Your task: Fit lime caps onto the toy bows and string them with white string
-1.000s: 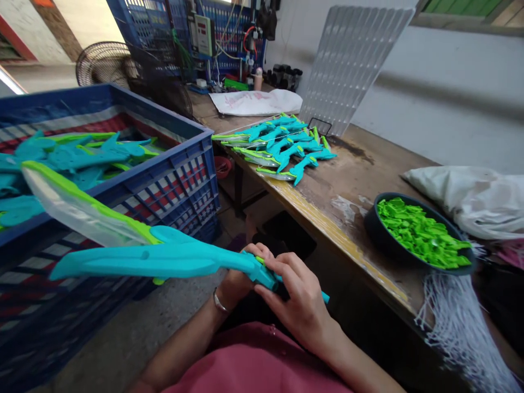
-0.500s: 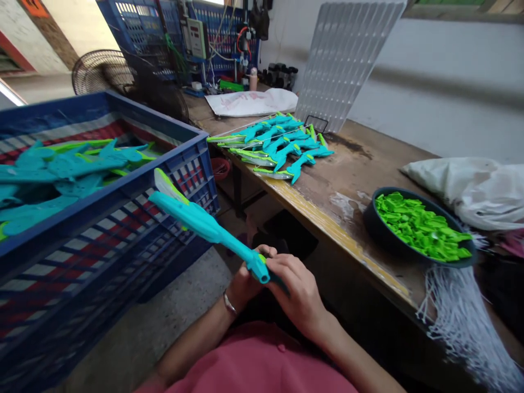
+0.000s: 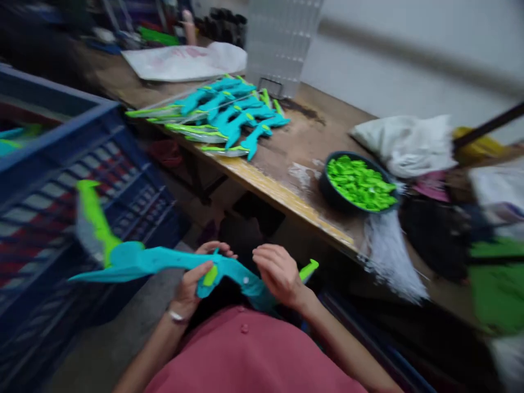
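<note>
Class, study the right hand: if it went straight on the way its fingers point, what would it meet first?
Probably the left hand, which holds the turquoise piece, though depth is unclear.

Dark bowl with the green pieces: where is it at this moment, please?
In the head view, the dark bowl stands right of centre on the table, near its front edge, beside the white cords, with the white sack behind it.

Dim, motion-blurred (worst toward edges).
</note>
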The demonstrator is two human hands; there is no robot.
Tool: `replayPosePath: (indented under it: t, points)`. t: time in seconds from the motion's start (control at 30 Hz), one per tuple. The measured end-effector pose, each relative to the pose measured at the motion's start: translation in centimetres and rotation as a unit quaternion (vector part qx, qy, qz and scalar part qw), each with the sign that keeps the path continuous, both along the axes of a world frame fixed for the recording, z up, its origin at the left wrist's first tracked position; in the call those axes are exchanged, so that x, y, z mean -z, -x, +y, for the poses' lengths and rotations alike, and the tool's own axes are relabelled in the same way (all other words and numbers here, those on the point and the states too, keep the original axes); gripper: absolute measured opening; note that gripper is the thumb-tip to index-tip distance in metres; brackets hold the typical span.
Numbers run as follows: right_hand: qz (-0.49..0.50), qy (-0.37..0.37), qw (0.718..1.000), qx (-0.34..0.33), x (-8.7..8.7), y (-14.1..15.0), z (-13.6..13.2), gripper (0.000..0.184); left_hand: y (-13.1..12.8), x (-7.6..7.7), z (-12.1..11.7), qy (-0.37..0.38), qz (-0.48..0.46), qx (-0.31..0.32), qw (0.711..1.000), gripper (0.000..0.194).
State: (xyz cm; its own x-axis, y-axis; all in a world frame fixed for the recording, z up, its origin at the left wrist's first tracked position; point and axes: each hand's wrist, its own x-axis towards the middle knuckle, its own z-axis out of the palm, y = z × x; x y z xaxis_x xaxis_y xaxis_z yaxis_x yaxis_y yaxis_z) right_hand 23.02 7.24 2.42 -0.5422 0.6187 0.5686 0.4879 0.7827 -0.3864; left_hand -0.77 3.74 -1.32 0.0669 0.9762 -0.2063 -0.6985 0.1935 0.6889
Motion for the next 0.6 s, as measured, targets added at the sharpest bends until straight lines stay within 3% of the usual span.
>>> replayPosePath:
  t: [0.07, 0.13, 0.27, 0.4, 0.6]
  points:
    - [-0.024, 0.034, 0.983, 0.179, 0.8, -4.8, 1.0, 0.02, 1.0, -0.6, -0.1, 0.043, 0.062, 0.005, 0.997, 0.038]
    - [-0.052, 0.056, 0.936, 0.343, 1.4, -10.3, 1.8, 0.025, 1.6, -1.5, -0.1, 0.078, 0.125, 0.012, 0.989, 0.051]
    - [-0.095, 0.079, 0.835, 0.536, 2.3, -19.5, 2.2, 0.033, 1.5, -3.6, -1.0, 0.13, 0.184, 0.014, 0.974, 0.063]
    - [-0.135, 0.105, 0.756, 0.632, 2.6, -23.2, 2.0, 0.032, 0.6, -4.7, -1.9, 0.164, 0.169, -0.032, 0.971, 0.051]
    - [-0.175, 0.142, 0.718, 0.658, 1.7, -24.2, 4.9, 0.03, -0.2, -4.8, -1.9, 0.155, 0.173, -0.056, 0.971, 0.044]
